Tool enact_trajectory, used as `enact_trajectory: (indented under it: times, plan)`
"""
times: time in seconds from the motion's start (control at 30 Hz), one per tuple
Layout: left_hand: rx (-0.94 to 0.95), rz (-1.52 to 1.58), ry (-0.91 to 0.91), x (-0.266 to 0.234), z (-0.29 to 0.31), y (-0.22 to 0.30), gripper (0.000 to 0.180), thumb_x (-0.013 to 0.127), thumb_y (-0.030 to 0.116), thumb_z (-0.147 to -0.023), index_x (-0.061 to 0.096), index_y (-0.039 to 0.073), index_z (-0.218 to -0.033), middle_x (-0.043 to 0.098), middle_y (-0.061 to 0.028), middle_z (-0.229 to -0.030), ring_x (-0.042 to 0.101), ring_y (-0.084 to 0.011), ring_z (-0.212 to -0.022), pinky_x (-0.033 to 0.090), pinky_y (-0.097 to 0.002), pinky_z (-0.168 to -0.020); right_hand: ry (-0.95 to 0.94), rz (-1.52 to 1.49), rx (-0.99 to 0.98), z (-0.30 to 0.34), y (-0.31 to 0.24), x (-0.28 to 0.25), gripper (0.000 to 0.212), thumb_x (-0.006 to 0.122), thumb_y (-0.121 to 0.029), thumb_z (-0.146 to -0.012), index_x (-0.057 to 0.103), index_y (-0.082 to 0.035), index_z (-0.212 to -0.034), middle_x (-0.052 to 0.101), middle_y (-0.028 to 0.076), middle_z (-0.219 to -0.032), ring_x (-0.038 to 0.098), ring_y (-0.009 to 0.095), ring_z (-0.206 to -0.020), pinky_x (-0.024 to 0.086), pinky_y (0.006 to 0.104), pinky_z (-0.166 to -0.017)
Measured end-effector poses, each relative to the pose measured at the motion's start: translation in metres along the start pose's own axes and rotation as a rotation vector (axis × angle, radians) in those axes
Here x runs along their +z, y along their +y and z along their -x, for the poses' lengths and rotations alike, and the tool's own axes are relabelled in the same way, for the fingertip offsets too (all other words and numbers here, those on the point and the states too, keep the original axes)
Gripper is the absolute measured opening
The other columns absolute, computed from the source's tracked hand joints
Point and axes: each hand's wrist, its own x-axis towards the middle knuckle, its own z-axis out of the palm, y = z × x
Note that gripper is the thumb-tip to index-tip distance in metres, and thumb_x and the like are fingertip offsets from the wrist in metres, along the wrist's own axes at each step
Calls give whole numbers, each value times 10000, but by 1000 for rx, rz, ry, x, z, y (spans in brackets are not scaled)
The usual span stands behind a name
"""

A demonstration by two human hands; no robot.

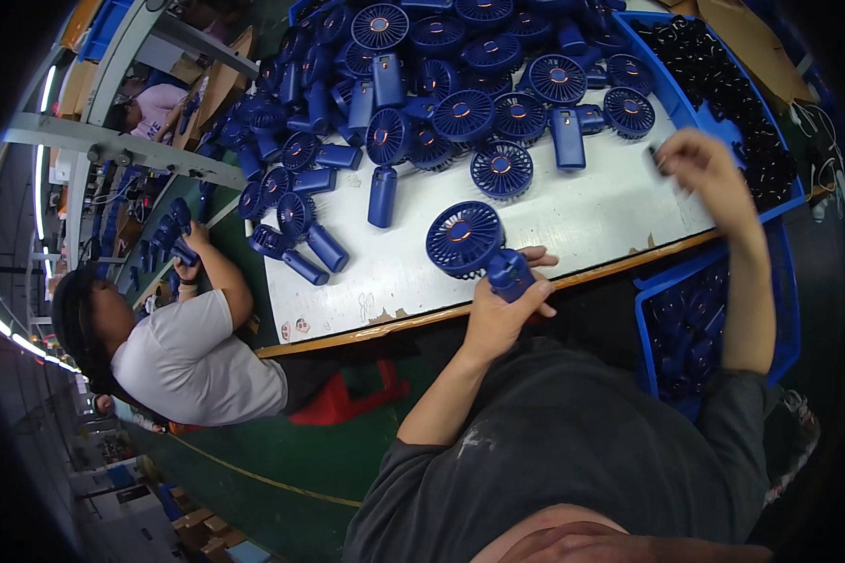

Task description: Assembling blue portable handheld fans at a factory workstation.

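Observation:
My left hand point(499, 314) is closed round the handle of a dark blue handheld fan point(462, 236). The fan's round grille faces up, over the near edge of the white table point(385, 263). My right hand point(706, 174) is raised above the table's right side, beside a blue bin point(671, 89) of small black parts. Its thumb and fingers pinch a small black part point(659, 159), whose exact shape is too blurred to make out. A large pile of similar blue fans point(465, 114) covers the far half of the table, with several lying loose nearer me.
A lower blue crate point(644, 324) with dark items stands under the table's right edge. On the left, a co-worker point(192, 347) in a light shirt handles blue fans, near a red stool point(347, 396). A metal frame point(127, 145) rises at the far left.

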Motion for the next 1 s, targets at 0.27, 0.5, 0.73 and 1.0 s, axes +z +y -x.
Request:
enact_trajectory:
  times: [0.27, 0.5, 0.73, 1.0]
  plan:
    - [91, 32, 114, -10, 6, -1, 390, 685, 11, -876, 517, -35, -1225, 633, -102, -978, 641, -140, -736, 560, -270, -634, -126, -141, -336, 49, -16, 160, 174, 637, -24, -876, 618, 26, -1041, 627, 107, -945, 639, 225, -852, 518, 324, -754]
    - [-95, 186, -14, -17, 14, 1, 259, 678, 82, -898, 556, 4, -1112, 621, -76, -920, 630, -148, -823, 563, -253, -501, -53, 122, -703, 37, -18, 169, 274, 707, -42, -800, 643, 16, -1061, 624, 154, -960, 627, 331, -897, 525, 397, -772]
    - [-49, 453, -236, -18, 16, -3, 547, 466, 500, -992, 490, 17, -1248, 600, -145, -1018, 632, -209, -863, 582, -301, -522, -175, 228, -870, 12, -41, 170, 355, 714, -76, -801, 643, -30, -1146, 610, 158, -1092, 608, 328, -962, 519, 399, -809]
    - [-50, 184, 137, -8, 13, -7, 384, 402, 350, -1007, 546, 53, -1203, 608, -92, -1196, 584, -219, -1139, 454, -347, -977, 42, 364, -678, 57, -27, 205, 703, 740, -197, -732, 455, 29, -1334, 536, 188, -1157, 515, 370, -1095, 430, 474, -935]
